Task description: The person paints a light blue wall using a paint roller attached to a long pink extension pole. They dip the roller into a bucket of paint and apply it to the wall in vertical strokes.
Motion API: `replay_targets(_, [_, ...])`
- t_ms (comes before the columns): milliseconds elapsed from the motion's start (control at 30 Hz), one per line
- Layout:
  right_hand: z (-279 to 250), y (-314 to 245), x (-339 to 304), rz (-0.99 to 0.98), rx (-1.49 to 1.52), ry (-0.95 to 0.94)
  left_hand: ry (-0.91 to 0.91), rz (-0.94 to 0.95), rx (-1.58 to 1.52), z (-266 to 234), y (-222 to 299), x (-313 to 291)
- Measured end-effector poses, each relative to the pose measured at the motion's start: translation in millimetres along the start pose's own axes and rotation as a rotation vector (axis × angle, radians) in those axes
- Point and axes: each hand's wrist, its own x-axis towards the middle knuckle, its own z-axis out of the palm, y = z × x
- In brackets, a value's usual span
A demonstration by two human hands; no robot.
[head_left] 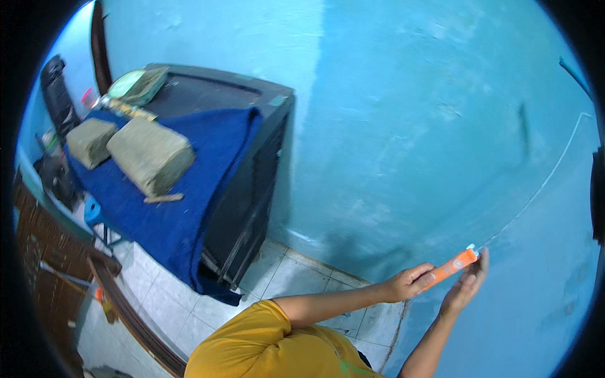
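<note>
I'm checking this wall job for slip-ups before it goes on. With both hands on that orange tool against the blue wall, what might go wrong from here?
1. The orange tool is pinched near its ends by the left hand and right hand; it might slip or tilt off the thin white line.
2. Both arms reach far out, so aim may waver.

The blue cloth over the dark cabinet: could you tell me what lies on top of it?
Two grey-green blocks lie on the blue cloth; the cloth hides part of the dark cabinet's top.
</note>
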Motion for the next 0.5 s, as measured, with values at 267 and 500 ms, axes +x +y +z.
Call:
replay_targets(267, [129.6,-140.6,12.6,-0.305,0.127,-0.664,0.363,0.127,0.194,-60.6,25.8,-46.2])
replay_targets(500, [265.8,-232.0,-0.8,-0.538,0.310,-0.947,0.473,0.137,0.120,-75.7,40.4,-74.7])
